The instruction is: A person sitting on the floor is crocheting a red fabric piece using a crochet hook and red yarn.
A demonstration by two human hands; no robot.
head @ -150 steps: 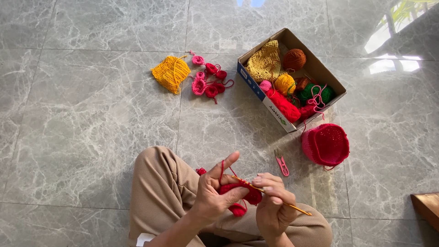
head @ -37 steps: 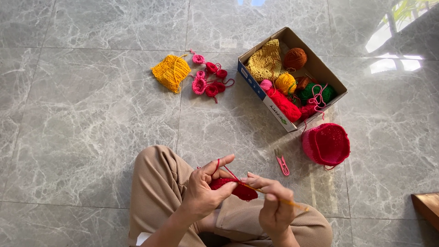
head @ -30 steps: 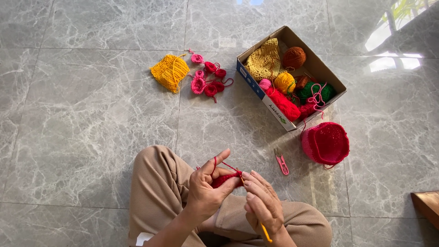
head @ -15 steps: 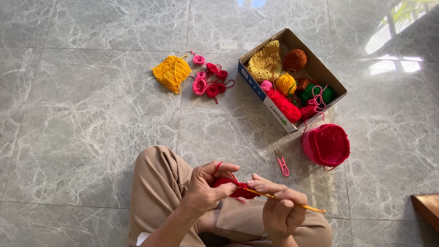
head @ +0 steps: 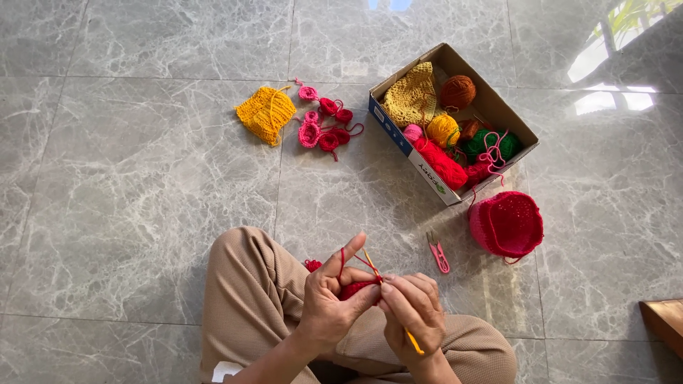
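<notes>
I sit cross-legged on a grey marble floor. My left hand [head: 329,306] pinches a small red crochet piece [head: 356,289], with red yarn [head: 342,259] looped over its raised forefinger. My right hand [head: 414,313] grips a yellow crochet hook [head: 411,340], its tip pushed into the red piece. Both hands meet above my beige-trousered knees.
A cardboard box [head: 498,114] of yarn balls and crochet pieces lies ahead right. A red crochet cap [head: 506,224] and pink snips [head: 437,252] lie beside it. A yellow crochet piece [head: 265,114] and several pink and red crochet flowers [head: 324,124] lie further left. A wooden corner [head: 665,323] shows at right.
My right hand has swung the hook from lying out to the right to pointing up into the red piece, closing in against my left hand, whose forefinger has lifted.
</notes>
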